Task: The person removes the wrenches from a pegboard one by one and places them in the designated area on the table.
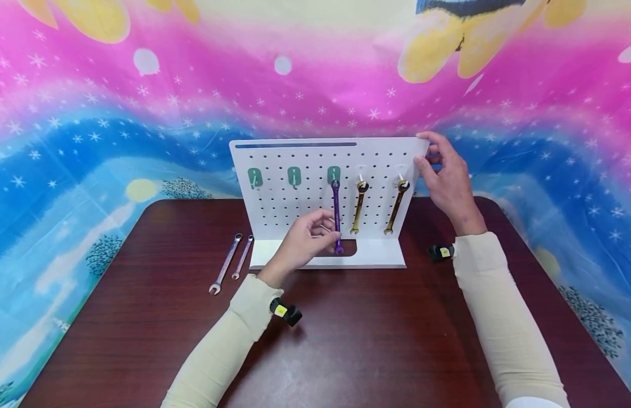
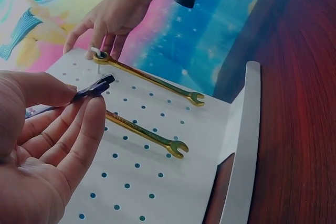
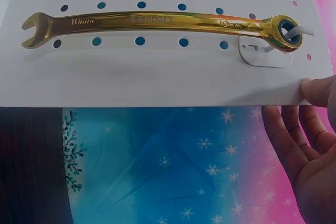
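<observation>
My left hand [image 1: 311, 238] pinches a purple combination wrench [image 1: 337, 212] near its lower, open end. The wrench's ring end lies at the third green hook [image 1: 333, 173] of a white pegboard [image 1: 315, 218]; whether the hook passes through the ring I cannot tell. My right hand [image 1: 448, 178] grips the board's upper right edge, thumb in front and fingers behind. Two gold wrenches hang from white hooks: one [image 1: 359, 207] beside the purple wrench, the other [image 3: 157, 22], marked 10mm, near the right edge.
Two silvery wrenches, a longer one [image 1: 226, 263] and a shorter one [image 1: 243, 258], lie on the dark wooden table [image 1: 366, 334] left of the board. Green hooks [image 1: 255, 177] at the board's left bear nothing. A patterned cloth [image 1: 315, 79] hangs behind the table.
</observation>
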